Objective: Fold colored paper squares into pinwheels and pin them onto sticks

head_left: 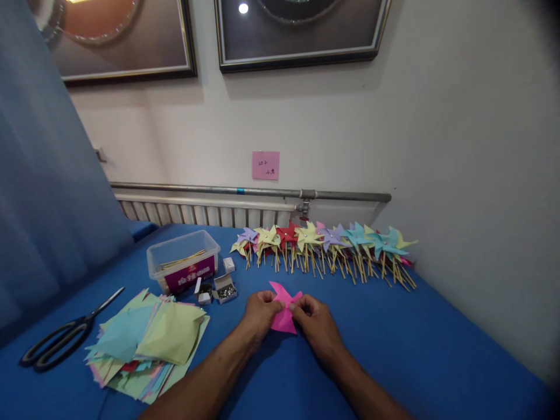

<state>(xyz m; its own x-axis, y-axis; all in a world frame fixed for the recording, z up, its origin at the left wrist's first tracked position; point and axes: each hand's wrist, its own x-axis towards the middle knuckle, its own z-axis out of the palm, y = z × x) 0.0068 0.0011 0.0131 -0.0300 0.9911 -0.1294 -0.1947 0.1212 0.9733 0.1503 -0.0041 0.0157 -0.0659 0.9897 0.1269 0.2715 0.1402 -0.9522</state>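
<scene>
A bright pink paper pinwheel (pixel 284 322) is held over the blue tabletop, some of its corners folded in toward the middle. My left hand (pixel 261 310) pinches it from the left, thumb near its centre. From the other side my right hand (pixel 314 321) grips it, thumb and forefinger pressed together close to the centre. Both hands are closed on the paper, and the fingertips cover part of it. Whether a pin sits under the fingers cannot be made out. Beyond the hands, an open small box of metal pins (pixel 226 290) stands on the table.
A clear plastic tub (pixel 184 259) holds thin sticks. Small white boxes (pixel 228 265) stand beside it. Cut coloured paper (pixel 149 332) is piled at left, near black-handled scissors (pixel 74 332). Finished pinwheels on sticks (pixel 308 236) line the table's back, before the wall and a radiator (pixel 210 213).
</scene>
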